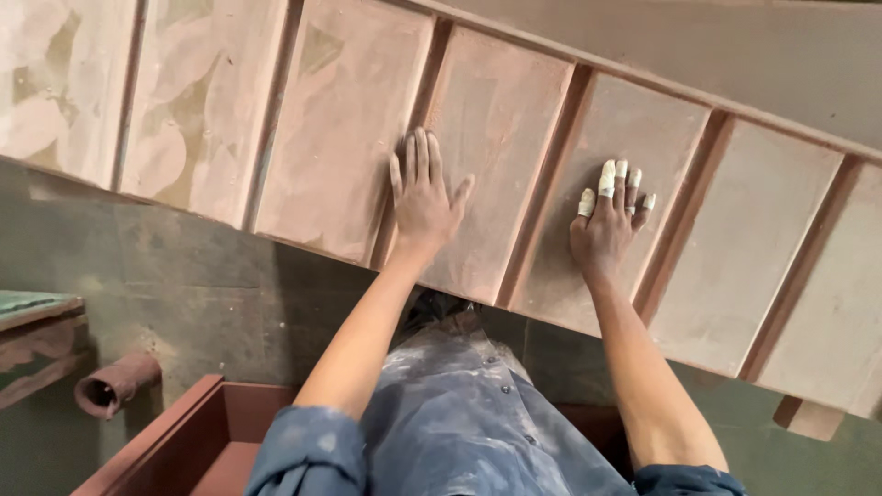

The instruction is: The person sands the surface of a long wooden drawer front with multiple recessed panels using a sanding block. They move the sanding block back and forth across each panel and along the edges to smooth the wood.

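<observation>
Both hands flat on dusty panelled board, w/ fingers spread.

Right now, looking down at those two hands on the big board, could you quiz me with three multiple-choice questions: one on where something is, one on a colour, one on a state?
1. Where does the left hand lie?
A. flat on the ribbed wooden panel
B. inside the red-brown box
C. on the pipe

2. What colour is the wrapping on the fingertips of the right hand?
A. black
B. white
C. green

3. How are the hands placed?
A. both clenched in fists
B. both gripping a tool
C. both open, palms down

Answers:
1 A: the palm rests across a raised rib of the panel.
2 B: white wraps cover several fingertips.
3 C: fingers are spread on the surface and nothing is held.
</observation>
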